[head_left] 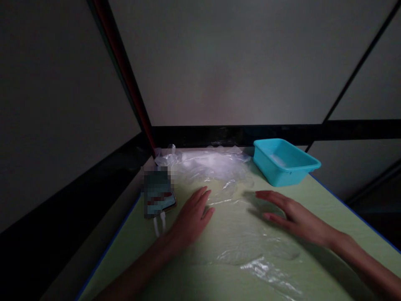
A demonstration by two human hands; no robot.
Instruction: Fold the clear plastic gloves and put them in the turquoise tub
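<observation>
A thin clear plastic bag or sheet point(238, 234) lies spread over the middle of the table, its near edge wrinkled and shiny. My left hand point(192, 215) is over its left side, fingers stretched out and holding nothing. On the right, my right hand point(291, 215) hovers just above the plastic with thumb and fingers apart, casting a shadow below. Whether the left fingers touch the sheet I cannot tell. Behind both hands, a crumpled pile of clear plastic point(213, 163) rests against the back of the table.
A turquoise plastic basin point(290, 177) stands at the back right with something pale inside. At the left edge is a phone point(158, 194), partly blurred out, with two white strips point(159, 223) in front. The pale green table point(326, 209) has blue edging and meets a panelled wall.
</observation>
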